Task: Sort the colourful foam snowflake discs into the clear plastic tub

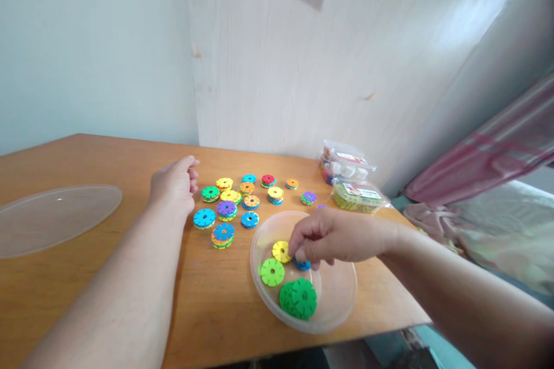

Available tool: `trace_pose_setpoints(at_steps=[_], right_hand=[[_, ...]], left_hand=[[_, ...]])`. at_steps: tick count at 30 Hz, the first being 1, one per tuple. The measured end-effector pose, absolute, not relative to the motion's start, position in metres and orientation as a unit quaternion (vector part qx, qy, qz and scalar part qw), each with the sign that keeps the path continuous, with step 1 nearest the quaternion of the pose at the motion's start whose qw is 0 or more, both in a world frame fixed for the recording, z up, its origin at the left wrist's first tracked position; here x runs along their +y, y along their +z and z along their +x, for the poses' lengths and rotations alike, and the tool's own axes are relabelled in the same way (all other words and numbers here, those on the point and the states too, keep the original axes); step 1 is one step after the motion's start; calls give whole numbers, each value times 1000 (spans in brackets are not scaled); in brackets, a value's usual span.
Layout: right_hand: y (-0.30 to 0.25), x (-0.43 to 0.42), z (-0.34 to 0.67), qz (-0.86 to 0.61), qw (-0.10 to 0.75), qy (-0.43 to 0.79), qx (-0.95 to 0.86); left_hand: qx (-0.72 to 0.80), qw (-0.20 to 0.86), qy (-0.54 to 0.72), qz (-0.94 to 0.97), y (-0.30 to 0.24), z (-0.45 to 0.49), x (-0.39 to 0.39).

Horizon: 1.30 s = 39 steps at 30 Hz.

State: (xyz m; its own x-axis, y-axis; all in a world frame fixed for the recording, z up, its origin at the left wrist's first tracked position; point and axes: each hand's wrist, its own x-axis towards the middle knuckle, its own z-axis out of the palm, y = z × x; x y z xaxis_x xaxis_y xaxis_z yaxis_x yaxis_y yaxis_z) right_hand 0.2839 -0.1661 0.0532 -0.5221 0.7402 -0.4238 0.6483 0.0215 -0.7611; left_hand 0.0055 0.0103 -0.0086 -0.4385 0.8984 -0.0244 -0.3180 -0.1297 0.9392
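Note:
My right hand (335, 236) reaches over a clear plastic bowl (337, 300) near the table's front edge, its fingertips pinched on a blue slotted disc (303, 264). Inside the bowl lie a yellow disc (281, 251), a light green disc (272, 271) and a small stack of dark green discs (298, 298). My left hand (175, 184) rests on the table with its fingers curled, beside a green disc stack (210, 194). Several short stacks of coloured discs (242, 202) are spread on the table behind the bowl.
A clear round lid (52, 219) lies on the wooden table (130, 167) at the left. Two clear boxes of small pieces (350, 181) stand by the pale wall at the back right. Pink cloth (485, 155) hangs beyond the table's right edge.

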Motion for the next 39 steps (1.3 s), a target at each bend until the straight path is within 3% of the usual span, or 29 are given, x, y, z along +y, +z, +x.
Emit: trace_pose_setpoints(at_steps=[5,9,11,21,29,39], right_hand=[[70,-137,261,-487,86,452,-743],[69,-97,221,-473,104,308,-819],[64,-72,198,-479,91,224,-844],[28,15,130,-475,-32,56,-878],[22,21,126,-477,-58,37,-876],[71,-33,174,-486,96,153,-855]], left_hand=[[482,445,702,279,-7,3,9],[475,452,717,238,-3,-1,7],[467,457,724,221,-2,-3,6],[457,474,728,191,-10,-7,12],[446,482,729,192,-10,-4,11],[466,460,722,224,-10,-3,13]])
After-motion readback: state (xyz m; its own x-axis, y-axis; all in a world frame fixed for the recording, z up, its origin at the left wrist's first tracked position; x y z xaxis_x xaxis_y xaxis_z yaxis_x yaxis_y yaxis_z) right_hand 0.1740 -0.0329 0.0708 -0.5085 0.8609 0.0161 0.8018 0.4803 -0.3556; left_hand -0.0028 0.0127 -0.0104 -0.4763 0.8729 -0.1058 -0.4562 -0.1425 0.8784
